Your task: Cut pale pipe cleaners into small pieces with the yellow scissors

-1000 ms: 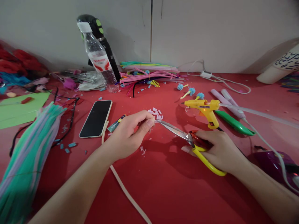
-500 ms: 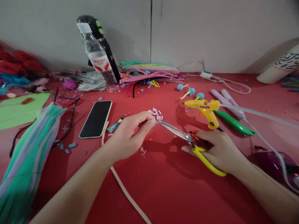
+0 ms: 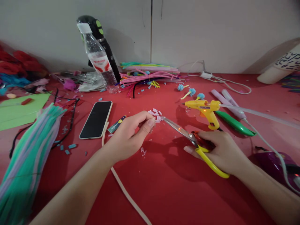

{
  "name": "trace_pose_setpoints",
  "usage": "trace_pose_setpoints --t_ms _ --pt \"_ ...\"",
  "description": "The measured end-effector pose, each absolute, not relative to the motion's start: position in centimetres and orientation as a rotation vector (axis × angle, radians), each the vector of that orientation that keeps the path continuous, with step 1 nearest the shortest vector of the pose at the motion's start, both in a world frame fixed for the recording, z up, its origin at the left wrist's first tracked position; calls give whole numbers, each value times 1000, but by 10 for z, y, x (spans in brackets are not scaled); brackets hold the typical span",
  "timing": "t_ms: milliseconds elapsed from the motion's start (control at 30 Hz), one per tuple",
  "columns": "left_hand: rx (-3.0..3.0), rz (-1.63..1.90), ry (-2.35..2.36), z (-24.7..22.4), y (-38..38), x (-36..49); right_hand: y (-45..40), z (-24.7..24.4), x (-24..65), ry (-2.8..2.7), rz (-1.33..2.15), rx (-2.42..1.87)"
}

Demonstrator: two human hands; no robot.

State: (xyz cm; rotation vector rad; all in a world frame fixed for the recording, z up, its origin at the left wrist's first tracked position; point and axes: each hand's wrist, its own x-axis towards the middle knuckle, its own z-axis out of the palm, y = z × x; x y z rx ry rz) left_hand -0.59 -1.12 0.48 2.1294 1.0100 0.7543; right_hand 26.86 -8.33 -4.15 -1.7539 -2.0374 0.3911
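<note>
My right hand (image 3: 222,150) is wrapped round the handles of the scissors (image 3: 179,128), whose blades look closed and point left. Just beside the blade tips lies a small pile of pale pink cut pieces (image 3: 156,113) on the red table (image 3: 173,193). My left hand (image 3: 133,134) is closed in a pinch to the left of the tips, with a gap between. Whatever sits between its thumb and fingers is too small and hidden to name.
A yellow glue gun (image 3: 203,107) lies beyond my right hand, near a green tool (image 3: 235,123). Left are a phone (image 3: 96,119), a teal bundle of stems (image 3: 35,156) and a plastic bottle (image 3: 99,59). A white cable (image 3: 127,195) crosses the front.
The scissors in my right hand have moved slightly right, and their tips have come away from my left fingertips. My left hand has barely moved.
</note>
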Motion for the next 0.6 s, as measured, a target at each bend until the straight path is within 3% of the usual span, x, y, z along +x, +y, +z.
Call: trace_pose_setpoints --t_ms 600 --pt "2152 757 1015 6 -12 -7 -82 -46 271 -2106 365 -1757"
